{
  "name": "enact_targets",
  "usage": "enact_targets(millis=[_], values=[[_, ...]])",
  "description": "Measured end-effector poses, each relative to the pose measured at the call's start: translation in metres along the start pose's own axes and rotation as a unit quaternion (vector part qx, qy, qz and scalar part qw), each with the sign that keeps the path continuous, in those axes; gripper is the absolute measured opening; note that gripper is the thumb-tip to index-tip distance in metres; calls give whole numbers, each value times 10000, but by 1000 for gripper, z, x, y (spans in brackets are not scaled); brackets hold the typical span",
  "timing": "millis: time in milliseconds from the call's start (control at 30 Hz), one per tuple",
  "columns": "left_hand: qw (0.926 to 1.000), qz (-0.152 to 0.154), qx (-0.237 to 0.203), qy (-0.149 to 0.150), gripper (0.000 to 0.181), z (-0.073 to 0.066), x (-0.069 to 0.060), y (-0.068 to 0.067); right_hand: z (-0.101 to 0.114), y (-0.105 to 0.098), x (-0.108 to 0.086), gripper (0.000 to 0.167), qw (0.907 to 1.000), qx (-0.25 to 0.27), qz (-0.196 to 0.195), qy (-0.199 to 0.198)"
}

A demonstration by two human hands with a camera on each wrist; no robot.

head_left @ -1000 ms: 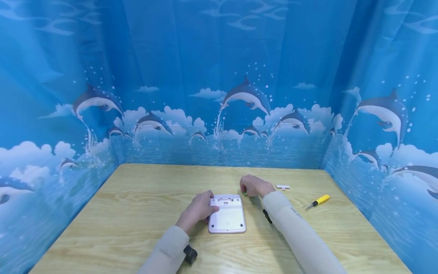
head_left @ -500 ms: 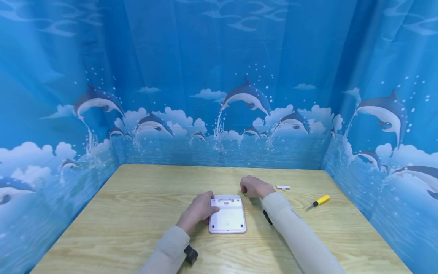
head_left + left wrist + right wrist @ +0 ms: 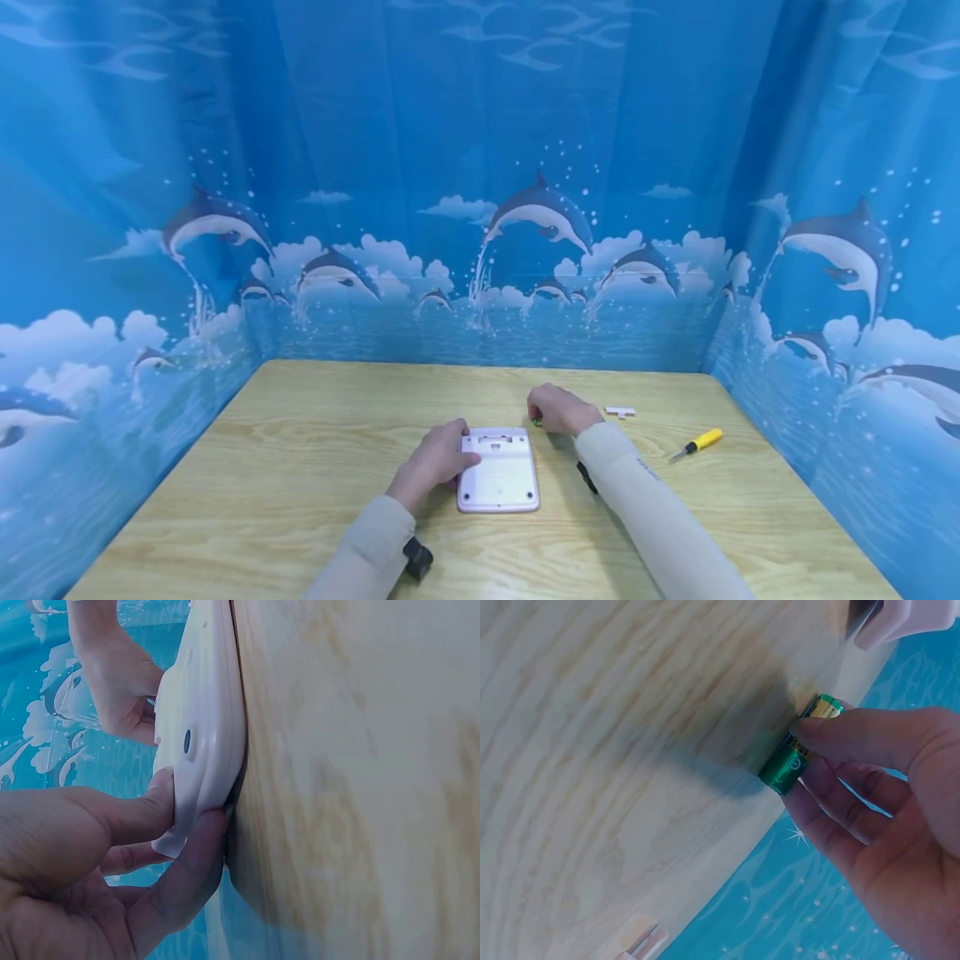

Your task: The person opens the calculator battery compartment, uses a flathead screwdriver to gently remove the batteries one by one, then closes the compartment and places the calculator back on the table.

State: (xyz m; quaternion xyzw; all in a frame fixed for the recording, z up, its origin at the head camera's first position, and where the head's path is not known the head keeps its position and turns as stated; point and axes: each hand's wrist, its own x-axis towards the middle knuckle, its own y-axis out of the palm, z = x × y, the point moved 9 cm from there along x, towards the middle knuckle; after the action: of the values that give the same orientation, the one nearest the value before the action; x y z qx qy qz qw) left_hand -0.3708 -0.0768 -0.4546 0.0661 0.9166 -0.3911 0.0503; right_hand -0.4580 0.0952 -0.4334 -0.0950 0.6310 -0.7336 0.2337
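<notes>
We count one white device on one counter; our left grip pinches its left edge. Our right grip, finger and thumb closed, holds one green battery near the device's far right corner. Farther right lie one small white piece and one yellow screwdriver.

We log smooth, wood-grained table; white plastic device, smooth; glossy green battery; right, screwdriver with plastic handle; far, sheeny curtain.
</notes>
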Motion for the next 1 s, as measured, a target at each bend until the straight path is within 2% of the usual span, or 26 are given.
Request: enact_targets(millis=[367,767,1000], values=[[10000,26,-61,31,38,0,-1,0,0,-3,-1,33,9998,-2,-110,-145],[9999,23,-87,-65,40,-2,-2,-2,-2,-7,0,32,9995,-49,-212,-214],[9999,46,-49,-75,40,0,-2,0,-5,-5,-2,35,9998,-47,-137,-125]])
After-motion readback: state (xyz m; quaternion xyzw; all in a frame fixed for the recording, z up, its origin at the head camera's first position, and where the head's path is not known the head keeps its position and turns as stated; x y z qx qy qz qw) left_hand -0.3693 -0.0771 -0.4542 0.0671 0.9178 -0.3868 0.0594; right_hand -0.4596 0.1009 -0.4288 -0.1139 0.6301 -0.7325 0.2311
